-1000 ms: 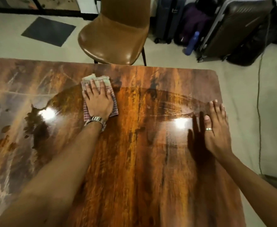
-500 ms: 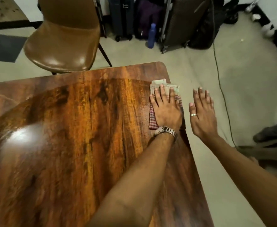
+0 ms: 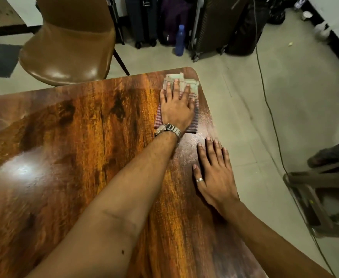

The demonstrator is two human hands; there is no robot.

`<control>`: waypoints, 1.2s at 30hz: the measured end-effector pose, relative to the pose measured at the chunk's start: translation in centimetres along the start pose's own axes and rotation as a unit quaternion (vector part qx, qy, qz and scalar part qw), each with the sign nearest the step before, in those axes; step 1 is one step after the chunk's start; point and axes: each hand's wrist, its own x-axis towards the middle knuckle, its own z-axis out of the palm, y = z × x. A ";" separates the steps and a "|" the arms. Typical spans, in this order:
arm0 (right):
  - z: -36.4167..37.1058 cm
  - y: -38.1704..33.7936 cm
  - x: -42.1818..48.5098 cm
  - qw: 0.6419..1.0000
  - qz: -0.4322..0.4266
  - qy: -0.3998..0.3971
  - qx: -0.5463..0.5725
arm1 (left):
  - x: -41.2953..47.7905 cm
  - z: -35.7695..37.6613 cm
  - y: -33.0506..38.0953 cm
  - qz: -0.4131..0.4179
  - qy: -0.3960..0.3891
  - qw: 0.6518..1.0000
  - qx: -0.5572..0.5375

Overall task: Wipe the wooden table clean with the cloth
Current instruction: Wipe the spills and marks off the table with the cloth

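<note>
A glossy wooden table fills the lower left of the head view. A folded red-and-white striped cloth lies at the table's far right corner. My left hand, with a metal watch on the wrist, presses flat on top of the cloth, fingers spread and pointing away from me. My right hand, wearing a ring, rests palm down on the table's right edge, just behind the cloth, holding nothing. Most of the cloth is hidden under my left hand.
A brown chair stands beyond the table's far edge. Suitcases, bags and a blue bottle line the back wall. A cable runs across the floor on the right. A stool and someone's foot are at right.
My left hand slid the cloth from the table's far middle to its far right corner. My right hand moved off the edge and now rests on the table behind the cloth.
</note>
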 end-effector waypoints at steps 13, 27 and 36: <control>-0.6 -4.6 9.5 0.999 -0.014 -0.036 0.015 | -1.4 -3.0 -20.9 -0.192 0.068 0.979 -0.001; -1.0 -0.4 9.6 1.000 0.006 -0.013 0.009 | 8.0 -0.7 4.9 -0.006 0.021 1.000 0.006; -2.4 -3.3 11.0 0.999 0.016 -0.043 -0.028 | 7.2 -1.3 -0.2 0.034 0.019 0.999 -0.031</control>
